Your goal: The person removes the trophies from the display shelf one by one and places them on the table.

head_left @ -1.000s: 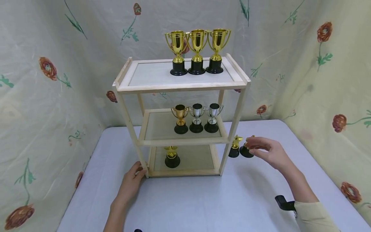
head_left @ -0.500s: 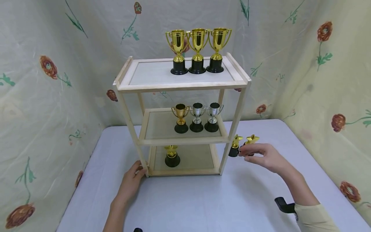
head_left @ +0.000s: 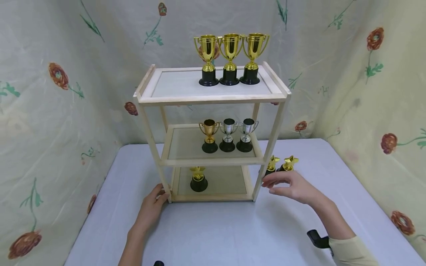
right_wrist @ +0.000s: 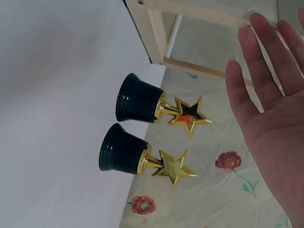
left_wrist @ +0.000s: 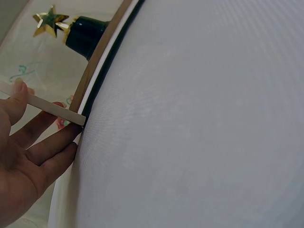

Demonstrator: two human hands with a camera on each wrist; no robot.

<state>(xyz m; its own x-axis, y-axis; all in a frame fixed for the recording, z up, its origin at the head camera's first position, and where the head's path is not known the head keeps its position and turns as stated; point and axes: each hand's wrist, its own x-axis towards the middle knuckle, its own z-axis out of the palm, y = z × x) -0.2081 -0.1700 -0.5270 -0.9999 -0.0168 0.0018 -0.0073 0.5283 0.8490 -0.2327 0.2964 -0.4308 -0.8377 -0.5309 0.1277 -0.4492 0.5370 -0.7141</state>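
Observation:
My left hand (head_left: 151, 205) grips the front left leg (left_wrist: 52, 108) of a three-tier wooden shelf (head_left: 213, 162) near its foot, thumb on one side and fingers behind. Beside the front right leg, my right hand (head_left: 294, 187) hovers with nothing in it; its fingers look extended in the right wrist view. Two gold star trophies on black bases, one nearer the shelf (right_wrist: 140, 99) and one farther out (right_wrist: 124, 149), stand on the table behind that hand, which partly covers their bases in the head view. Another star trophy (head_left: 199, 182) stands on the bottom tier, left of its middle.
Three large gold cup trophies (head_left: 229, 75) line the top tier, toward the right. On the middle tier stand a small gold cup (head_left: 209, 146) and two silver cups (head_left: 227, 137). A white cloth covers the table (head_left: 213, 232); flowered curtains (head_left: 359, 96) surround it.
My right hand has moved left and toward me, from over the outer star trophy to beside the shelf's front right leg. The left hand keeps its grip. The head view has shifted slightly.

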